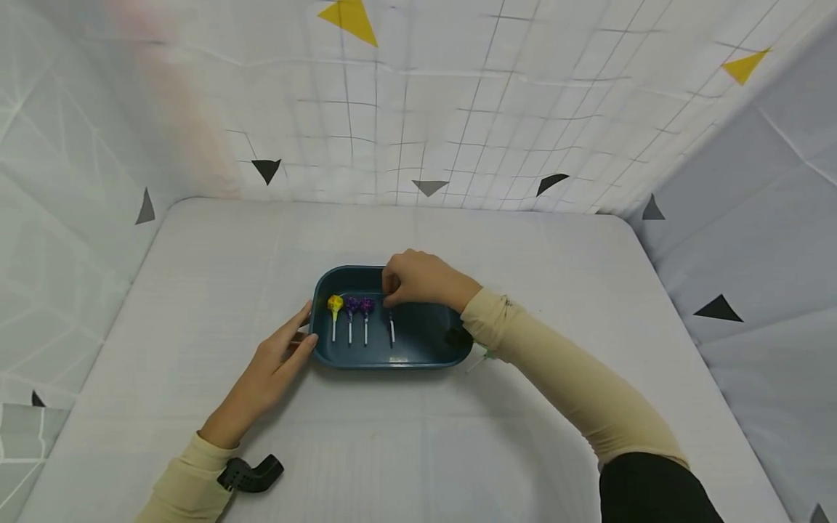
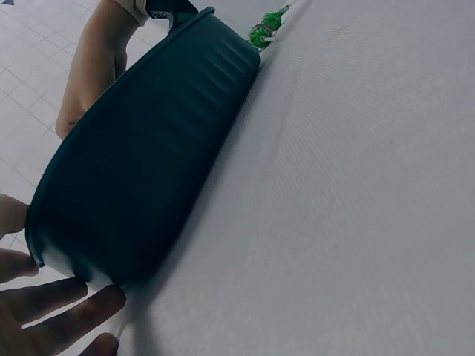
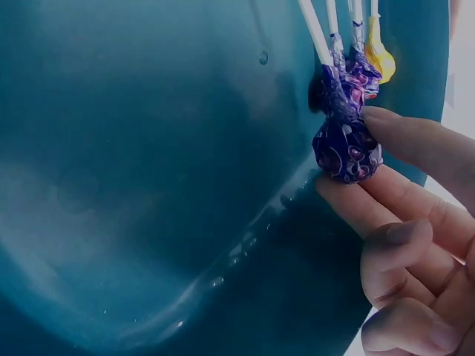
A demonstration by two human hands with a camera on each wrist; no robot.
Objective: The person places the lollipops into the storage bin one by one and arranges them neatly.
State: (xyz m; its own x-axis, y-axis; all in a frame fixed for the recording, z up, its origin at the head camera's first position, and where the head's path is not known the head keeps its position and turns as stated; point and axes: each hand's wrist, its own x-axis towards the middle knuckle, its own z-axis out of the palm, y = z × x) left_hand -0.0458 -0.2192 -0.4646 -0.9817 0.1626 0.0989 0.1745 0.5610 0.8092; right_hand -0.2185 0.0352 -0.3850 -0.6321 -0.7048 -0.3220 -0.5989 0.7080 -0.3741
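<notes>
In the dark teal tray (image 1: 418,356), a yellow lollipop (image 1: 335,303) and two purple lollipops (image 1: 351,305) lie in a row at the left, sticks toward the near side. My right hand (image 1: 418,280) reaches into the tray over the far side. Between thumb and fingers it pinches a purple-wrapped lollipop (image 3: 347,152) by the candy end, its white stick pointing away from the fingertips. My left hand (image 1: 275,367) rests against the tray's left end, with fairly straight fingers (image 2: 59,322) touching the outer wall.
Green-wrapped lollipops (image 2: 266,31) lie on the white tabletop (image 1: 392,450) just outside the tray's right end, partly hidden by the right sleeve (image 1: 556,378) in the head view. White printed curtains (image 1: 418,109) rise behind the table and at both sides.
</notes>
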